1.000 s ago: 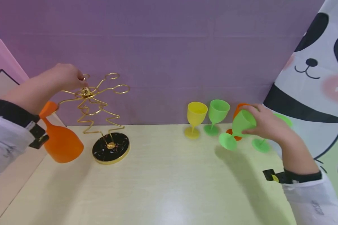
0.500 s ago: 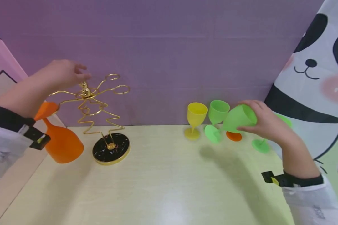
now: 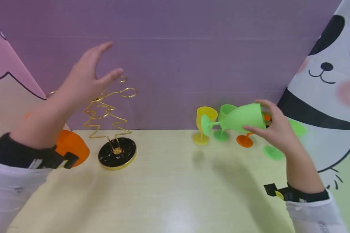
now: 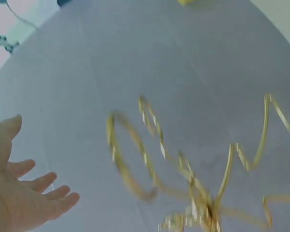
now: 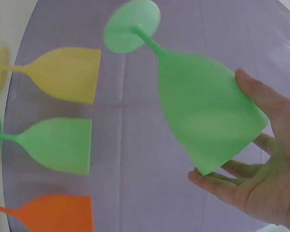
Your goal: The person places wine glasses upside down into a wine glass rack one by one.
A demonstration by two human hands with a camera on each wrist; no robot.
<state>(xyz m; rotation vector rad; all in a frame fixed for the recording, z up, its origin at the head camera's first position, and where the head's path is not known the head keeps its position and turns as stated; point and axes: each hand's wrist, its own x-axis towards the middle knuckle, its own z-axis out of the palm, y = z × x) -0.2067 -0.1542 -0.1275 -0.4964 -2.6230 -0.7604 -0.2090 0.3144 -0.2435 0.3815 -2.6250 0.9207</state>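
One green goblet (image 3: pixel 241 118) is lying sideways, foot (image 3: pixel 205 125) toward nine o'clock, as the right hand (image 3: pixel 277 130) is gripping it from three o'clock and the empty, spread left hand (image 3: pixel 88 75) is hovering toward ten.

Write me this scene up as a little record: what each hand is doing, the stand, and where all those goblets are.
Left hand: raised near the stand, fingers spread, holding nothing
Right hand: holds a tilted green goblet near its rim, off the table
Stand: gold wire stand with a round black base, on the table
Near the stand: partly hidden orange goblet
Standing on the table: yellow goblet, upright green goblet, upright orange goblet, far-right green goblet
Backdrop: purple cloth
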